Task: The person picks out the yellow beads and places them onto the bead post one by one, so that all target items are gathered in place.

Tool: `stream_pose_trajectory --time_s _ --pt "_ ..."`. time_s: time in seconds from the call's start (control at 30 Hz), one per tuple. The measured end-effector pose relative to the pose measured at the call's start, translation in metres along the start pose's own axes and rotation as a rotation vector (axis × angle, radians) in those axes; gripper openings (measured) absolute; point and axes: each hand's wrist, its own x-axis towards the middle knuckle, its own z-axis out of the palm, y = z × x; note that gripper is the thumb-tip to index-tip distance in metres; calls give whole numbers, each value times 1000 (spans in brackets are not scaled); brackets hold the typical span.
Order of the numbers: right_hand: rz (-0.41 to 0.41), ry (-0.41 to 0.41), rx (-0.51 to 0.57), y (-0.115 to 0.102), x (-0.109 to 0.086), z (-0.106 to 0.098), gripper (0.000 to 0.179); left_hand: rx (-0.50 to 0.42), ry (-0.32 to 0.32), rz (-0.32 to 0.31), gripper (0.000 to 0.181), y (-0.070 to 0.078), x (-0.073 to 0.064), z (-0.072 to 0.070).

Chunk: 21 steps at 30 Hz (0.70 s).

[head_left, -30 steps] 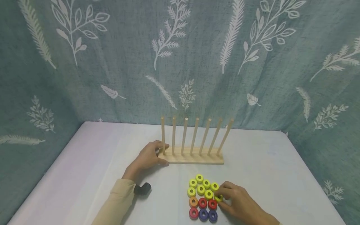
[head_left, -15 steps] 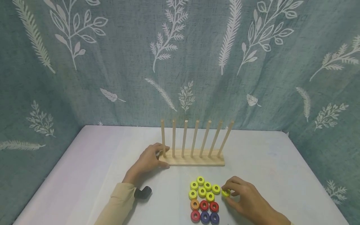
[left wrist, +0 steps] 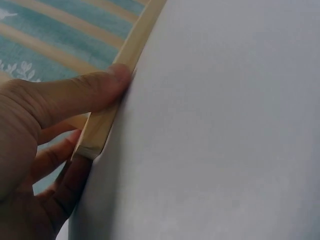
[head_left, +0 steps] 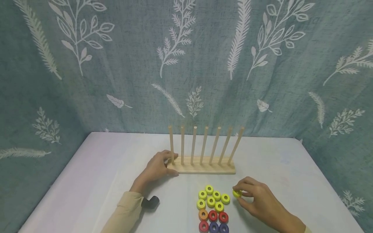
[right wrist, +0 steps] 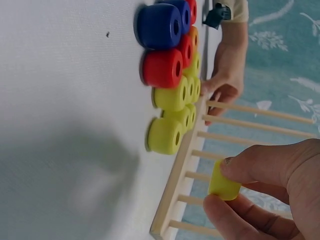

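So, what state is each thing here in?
Wooden rack, standing on the table
Pegs, all seven upright and bare
Left hand, gripping the rack's left end
Held yellow ring, pinched clear of the table
Right hand, pinching that ring
Seven loose yellow rings, flat, holes up
Orange ring, flat, hole up
Three red rings, flat, holes up
Two blue rings, flat, holes up
Curtain, hanging behind the table

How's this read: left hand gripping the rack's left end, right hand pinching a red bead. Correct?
Not red: the right hand pinches a yellow bead, as the right wrist view shows. The left hand does grip the left end of the rack.
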Motion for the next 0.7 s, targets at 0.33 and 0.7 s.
stream_pose_trajectory --time_s 0.33,0.7 --pt "-39 24 -11 -1 9 -6 38 30 28 18 67 1 2 8" --pt "-93 57 -42 -15 41 -26 42 54 43 35 64 2 4 13"
